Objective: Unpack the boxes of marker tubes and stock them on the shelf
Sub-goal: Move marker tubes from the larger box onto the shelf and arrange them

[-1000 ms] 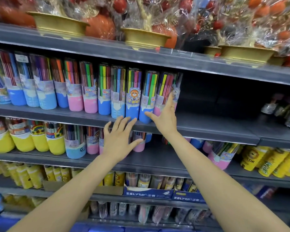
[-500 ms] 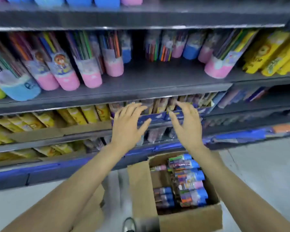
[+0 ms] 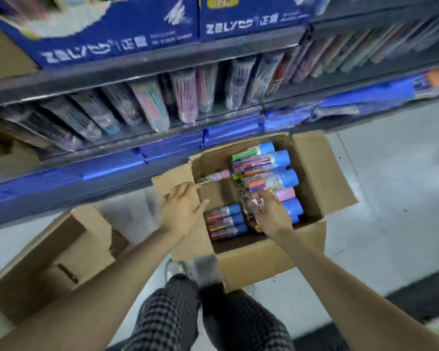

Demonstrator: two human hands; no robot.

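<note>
Hands drop from shelf to open brown cardboard box (image 3: pixel 314 173): right hand (image 3: pixel 271 214) reaching onto blue-capped marker tubes (image 3: pixel 269 178), grip unclear; left hand (image 3: pixel 185 209) spread wide — next restock load begins.

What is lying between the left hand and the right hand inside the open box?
In the head view, three blue-capped marker tubes lie side by side between the left hand and right hand.

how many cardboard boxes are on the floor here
2: an open cardboard box holding marker tubes by the shelf, and a second cardboard box left of it. Others may be out of frame.
</note>
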